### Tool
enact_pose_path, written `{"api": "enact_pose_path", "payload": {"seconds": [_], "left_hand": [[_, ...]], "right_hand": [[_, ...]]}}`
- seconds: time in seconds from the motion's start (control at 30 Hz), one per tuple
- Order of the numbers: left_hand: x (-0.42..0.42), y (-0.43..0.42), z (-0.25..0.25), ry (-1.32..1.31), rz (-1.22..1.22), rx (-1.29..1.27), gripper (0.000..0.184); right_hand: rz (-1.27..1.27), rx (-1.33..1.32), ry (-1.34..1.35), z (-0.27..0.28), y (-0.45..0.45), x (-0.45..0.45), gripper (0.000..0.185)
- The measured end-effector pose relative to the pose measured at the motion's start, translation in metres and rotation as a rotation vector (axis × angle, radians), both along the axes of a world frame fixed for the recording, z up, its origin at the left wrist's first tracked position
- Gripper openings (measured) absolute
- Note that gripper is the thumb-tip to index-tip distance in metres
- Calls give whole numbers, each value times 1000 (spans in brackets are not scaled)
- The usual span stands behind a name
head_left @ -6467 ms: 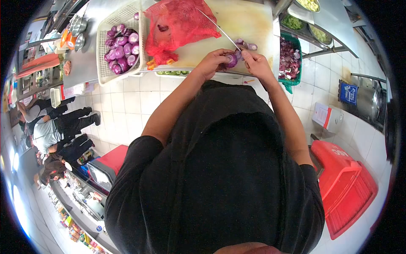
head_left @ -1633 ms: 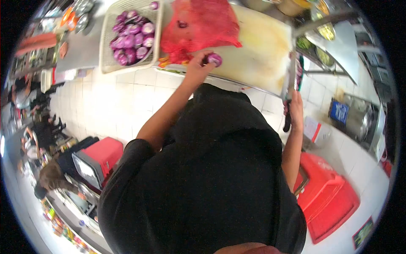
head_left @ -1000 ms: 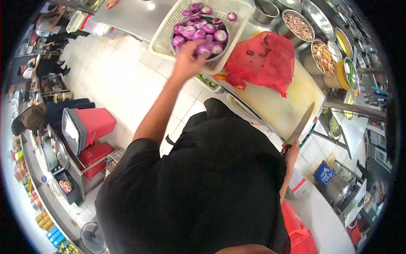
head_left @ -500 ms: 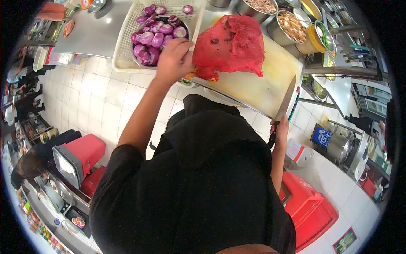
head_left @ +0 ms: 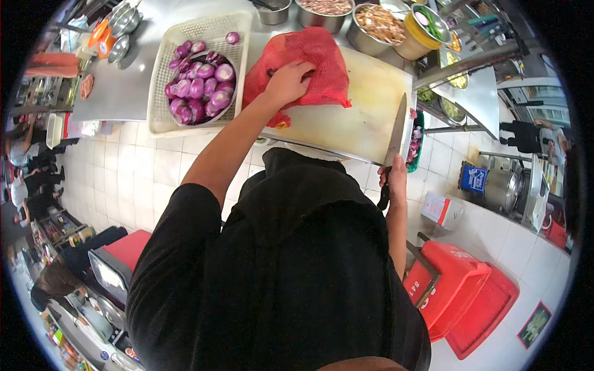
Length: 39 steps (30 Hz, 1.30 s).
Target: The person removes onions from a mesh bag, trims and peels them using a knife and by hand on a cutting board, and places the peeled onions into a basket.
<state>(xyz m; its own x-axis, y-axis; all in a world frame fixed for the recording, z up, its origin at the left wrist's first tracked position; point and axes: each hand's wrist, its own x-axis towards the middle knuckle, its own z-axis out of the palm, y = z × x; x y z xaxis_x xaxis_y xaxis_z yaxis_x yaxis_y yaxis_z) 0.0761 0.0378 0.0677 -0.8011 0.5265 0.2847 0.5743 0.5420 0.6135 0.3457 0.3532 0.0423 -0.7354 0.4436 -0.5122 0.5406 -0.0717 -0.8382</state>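
My left hand (head_left: 289, 82) is on top of a red mesh bag (head_left: 326, 68), its fingers bent into the netting. The bag lies slack on a pale cutting board (head_left: 371, 117), toward its left side. Beside the board's right edge, my right hand (head_left: 394, 176) is closed around the black handle of a long kitchen knife (head_left: 396, 133), whose blade points away from me along that edge. To the left of the bag, peeled purple onions (head_left: 197, 88) fill a round bowl inside a white plastic basket (head_left: 158, 117). One more onion (head_left: 232, 38) sits in the basket outside the bowl.
Metal pots, one with brown sliced food (head_left: 378, 25), line the far side of the board. A green crate (head_left: 421, 139) with purple pieces is past its right edge. Red bins (head_left: 448, 278) stand at my right. Other people (head_left: 529, 136) are in the background.
My left hand has moved from beside the onions onto the mesh bag. The view has shifted, so the table appears further left. The knife stays in my right hand.
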Motion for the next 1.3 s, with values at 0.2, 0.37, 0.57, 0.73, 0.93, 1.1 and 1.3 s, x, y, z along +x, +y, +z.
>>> {"api": "enact_pose_path", "payload": {"seconds": [0.2, 0.37, 0.57, 0.73, 0.93, 1.1, 1.3], "left_hand": [[-6, 42, 13, 116, 4, -27, 31], [-12, 64, 1, -29, 25, -314, 31], [-10, 60, 11, -41, 93, -438, 30], [-4, 49, -2, -120, 63, -283, 31], [4, 39, -8, -106, 116, -429, 40], [9, 41, -6, 25, -22, -362, 42], [8, 42, -1, -236, 234, -431, 38]], "right_hand": [[115, 10, 10, 3, 8, -3, 43], [203, 94, -57, 24, 10, -7, 39], [51, 74, -30, 31, 55, -2, 33], [90, 12, -108, 28, 98, 3, 34], [-27, 248, -76, -4, 127, 12, 38], [85, 267, 7, 24, 104, 17, 33], [193, 182, 34, 59, 73, 16, 33]]}}
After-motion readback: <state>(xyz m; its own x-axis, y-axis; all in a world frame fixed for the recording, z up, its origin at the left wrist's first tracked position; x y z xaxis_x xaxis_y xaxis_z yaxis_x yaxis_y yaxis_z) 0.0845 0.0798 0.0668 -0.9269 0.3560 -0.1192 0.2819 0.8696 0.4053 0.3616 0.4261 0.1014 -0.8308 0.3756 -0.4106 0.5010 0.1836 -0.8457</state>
